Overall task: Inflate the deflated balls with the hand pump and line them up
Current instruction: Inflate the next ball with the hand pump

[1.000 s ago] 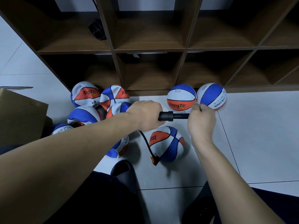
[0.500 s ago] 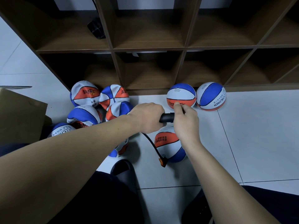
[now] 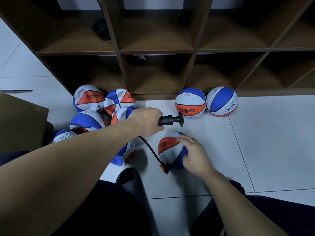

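Note:
My left hand [image 3: 148,121] grips the barrel of a black hand pump [image 3: 170,119], its plunger handle pushed in and pointing right. A black hose [image 3: 150,149] runs from the pump down to an orange-tipped nozzle [image 3: 165,168] at the near side of a blue, white and orange ball [image 3: 167,149] on the floor. My right hand [image 3: 194,155] holds this ball from the right, fingers curved over its top. Two round inflated balls [image 3: 190,104] [image 3: 221,101] stand side by side against the shelf base. Several limp balls [image 3: 88,98] lie heaped at the left.
A dark wooden cubby shelf [image 3: 153,51] fills the back, with a black object [image 3: 100,30] in one upper-left cell. A cardboard box [image 3: 20,120] stands at the left edge. My dark slipper [image 3: 129,178] and trouser legs occupy the near floor. White tiles [image 3: 272,142] spread to the right.
My right hand pushed the plunger in, let go of the pump handle and dropped onto the ball at the nozzle. My left hand kept its grip on the pump.

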A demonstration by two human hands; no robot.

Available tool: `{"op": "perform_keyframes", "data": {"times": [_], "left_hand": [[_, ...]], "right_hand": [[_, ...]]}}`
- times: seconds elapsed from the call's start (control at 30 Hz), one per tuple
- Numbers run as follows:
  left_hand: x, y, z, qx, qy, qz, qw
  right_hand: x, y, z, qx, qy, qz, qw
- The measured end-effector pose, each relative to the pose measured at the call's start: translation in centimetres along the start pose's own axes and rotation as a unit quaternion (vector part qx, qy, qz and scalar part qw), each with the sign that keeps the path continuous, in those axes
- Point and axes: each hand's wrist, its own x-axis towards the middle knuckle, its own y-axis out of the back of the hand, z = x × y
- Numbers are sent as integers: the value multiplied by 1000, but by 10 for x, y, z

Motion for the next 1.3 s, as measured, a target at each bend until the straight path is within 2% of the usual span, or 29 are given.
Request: {"op": "perform_keyframes", "data": {"times": [0.07, 0.13, 0.27, 0.37, 0.47, 0.53, 0.67, 0.8, 1.0, 1.3], "left_hand": [[0, -1, -4, 16, 2, 0, 1000], [-1, -3, -7, 19, 8, 1, 1000], [-6, -16, -9, 20, 8, -9, 1000], [-8, -32, -7, -14, 10, -20, 1000], [-8, -48, -6, -97, 29, -36, 994], [-6, -58, -6, -185, 40, -50, 981], [-3, -73, 0, -299, 60, -60, 951], [-2, -88, 7, -352, 80, -52, 931], [-3, -97, 10, -311, 136, -6, 941], [-6, -104, 19, -288, 183, 54, 939]], "right_hand": [[5, -5, 5, -56, 23, -61, 996], [12, -9, 12, -90, 26, -82, 992], [29, -12, 14, -150, 40, -71, 985], [41, -9, 9, -153, 55, -42, 986], [48, -1, 1, -137, 61, -25, 988], [50, 6, -4, -94, 35, -29, 995], [53, 2, -7, -93, 16, -52, 994], [50, -8, -5, -36, -17, 13, 999], [52, -17, -6, -46, -44, 30, 998], [53, -26, -13, -28, -59, 4, 998]]}}
